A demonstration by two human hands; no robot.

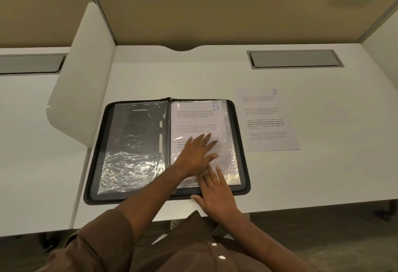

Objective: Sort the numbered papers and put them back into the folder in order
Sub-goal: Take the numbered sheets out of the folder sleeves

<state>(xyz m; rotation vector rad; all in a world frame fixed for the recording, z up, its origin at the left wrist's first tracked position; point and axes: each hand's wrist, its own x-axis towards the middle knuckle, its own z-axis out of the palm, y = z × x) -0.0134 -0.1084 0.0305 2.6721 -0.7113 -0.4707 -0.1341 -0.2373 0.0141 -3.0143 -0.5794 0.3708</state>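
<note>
Folder point(168, 194) lies open flat on the white desk point(193, 73), near the front edge: dark zip-around case, rounded corners, clear plastic sleeves inside. Left-page sleeve point(133, 142) holds no paper, is glossy and heavily crinkled toward the bottom; a pen point(160, 137) sits upright by the spine. Right-page sleeve holds the paper marked 5 point(198, 116), printed text in blocks, number handwritten top right. Paper marked 9 point(267, 121) lies loose on the desk just right of the folder, apart from it, slightly skewed. Left hand point(197, 153) crosses over the spine, fingers straight and spread, palm pressing flat on sheet 5 through the plastic; grips nothing. Right hand point(215, 194) rests at the folder's lower edge, fingers extended onto the sleeve's bottom corner, thumb on the rim; nothing pinched that I can see. Judgement: sheets are light, limp, likely to slide on the smooth desk and cling or buckle in the slick film; best lifted by a corner or edge, and fed into a sleeve with its mouth held open. The case looks stiff enough to stay put.
</note>
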